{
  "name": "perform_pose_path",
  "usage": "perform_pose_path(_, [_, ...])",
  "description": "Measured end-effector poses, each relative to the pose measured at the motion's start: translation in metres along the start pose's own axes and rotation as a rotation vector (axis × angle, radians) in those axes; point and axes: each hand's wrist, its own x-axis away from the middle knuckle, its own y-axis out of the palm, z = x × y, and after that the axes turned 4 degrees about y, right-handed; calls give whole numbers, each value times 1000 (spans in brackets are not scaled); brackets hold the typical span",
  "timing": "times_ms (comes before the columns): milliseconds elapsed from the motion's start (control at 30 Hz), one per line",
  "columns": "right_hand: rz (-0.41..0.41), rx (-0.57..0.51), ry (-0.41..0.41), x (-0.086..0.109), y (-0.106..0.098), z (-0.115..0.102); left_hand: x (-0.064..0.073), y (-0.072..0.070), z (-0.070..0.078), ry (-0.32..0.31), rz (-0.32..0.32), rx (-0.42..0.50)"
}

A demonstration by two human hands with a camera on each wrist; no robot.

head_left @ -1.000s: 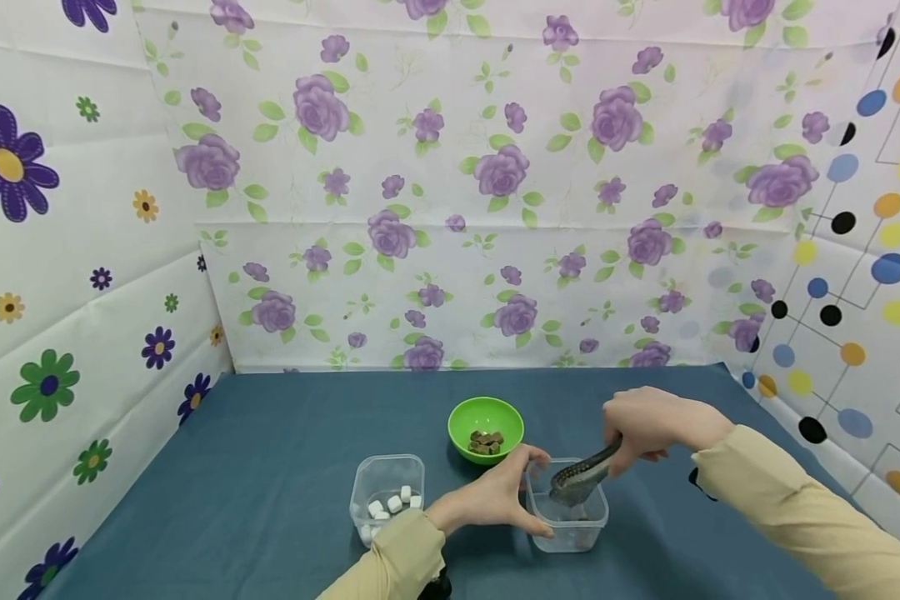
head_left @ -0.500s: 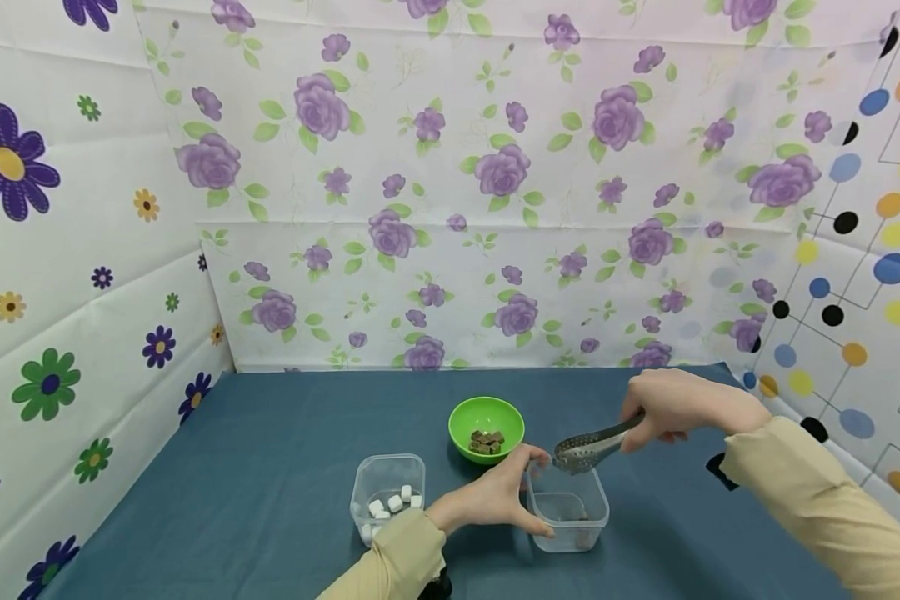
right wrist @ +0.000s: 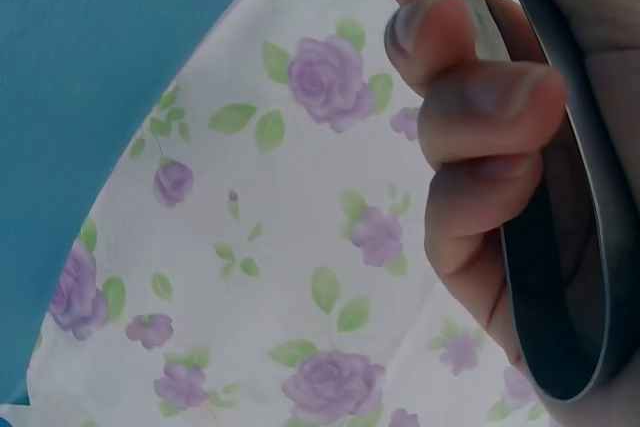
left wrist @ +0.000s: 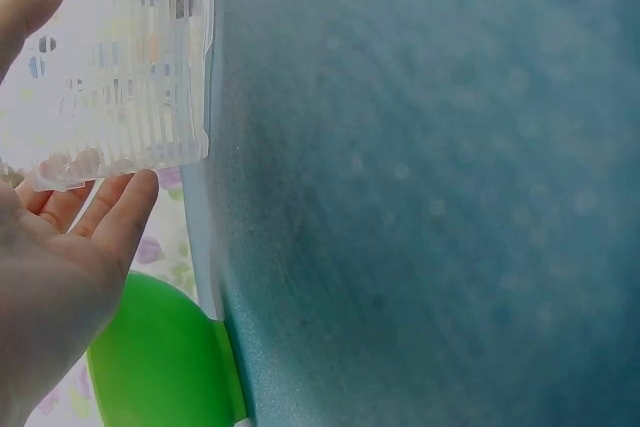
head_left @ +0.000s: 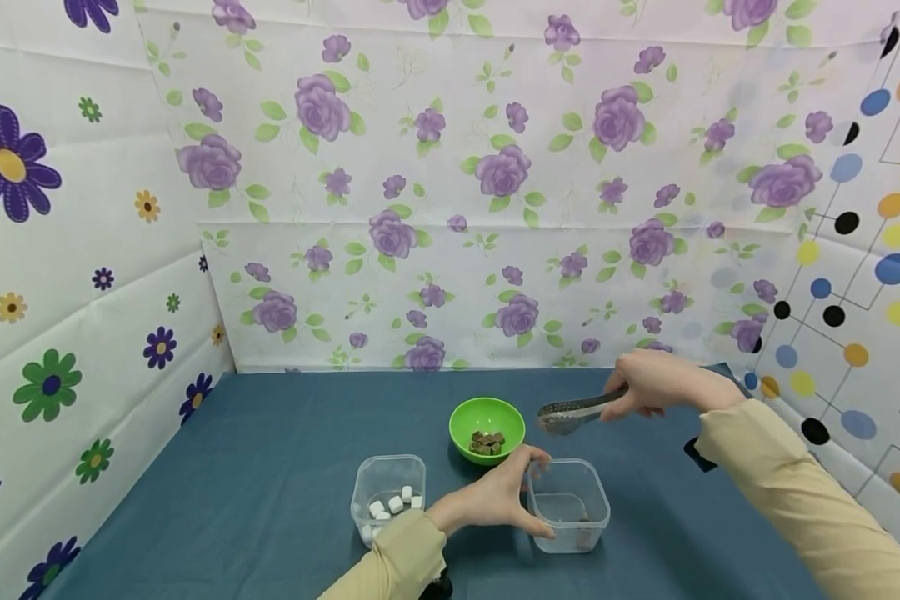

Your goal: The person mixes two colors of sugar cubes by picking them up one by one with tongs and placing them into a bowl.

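Note:
My right hand (head_left: pixel 656 383) grips a pair of metal tongs (head_left: pixel 581 408), fingers curled round the handles; in the right wrist view the bent end of the tongs (right wrist: pixel 560 377) shows beside the palm. The tong heads hang just right of a green bowl (head_left: pixel 461 425) with several brown cubes (head_left: pixel 486 442) in it. I cannot tell whether anything sits between the heads. My left hand (head_left: pixel 495 496) holds a clear plastic container (head_left: pixel 570 540), thumb at the near side and fingers at the far side. A small brownish patch shows low at that container's right wall.
A second clear container (head_left: pixel 387 467) with several white cubes (head_left: pixel 395 503) stands left of the left hand, partly behind the left sleeve (head_left: pixel 397 554). Blue cloth (head_left: pixel 285 467) covers the table. Patterned curtains (head_left: pixel 420 167) close off the back and both sides.
The right hand has lifted the tongs out of the right container and carried them up and left, beside the green bowl. The left hand and the containers have stayed in place.

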Motion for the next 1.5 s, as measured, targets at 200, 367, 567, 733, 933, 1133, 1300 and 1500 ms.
perform_pose_path(200, [38,7,-35,-24,9,-2,-1,0,-2,-2,2,1])
perform_pose_path(367, [46,34,-63,-44,21,-6,-1,1,-2,-9,-2,16])
perform_pose_path(567, [37,38,-41,-58,33,-10,-1,1,-1,-25,-4,27])
perform_pose_path(733, [19,39,-8,-62,39,-12,-2,1,0,-25,-7,27])
perform_pose_path(933, [13,45,31,-59,38,-14,-1,0,1,-25,-7,40])
perform_pose_path(1133, [28,28,24,-53,33,-12,-1,0,0,-30,-3,40])
perform_pose_path(1300, [39,22,-9,-46,30,-11,-1,0,-1,-27,-4,27])
perform_pose_path(1500, [63,37,-10,-36,28,-9,0,0,-1,-26,-2,24])
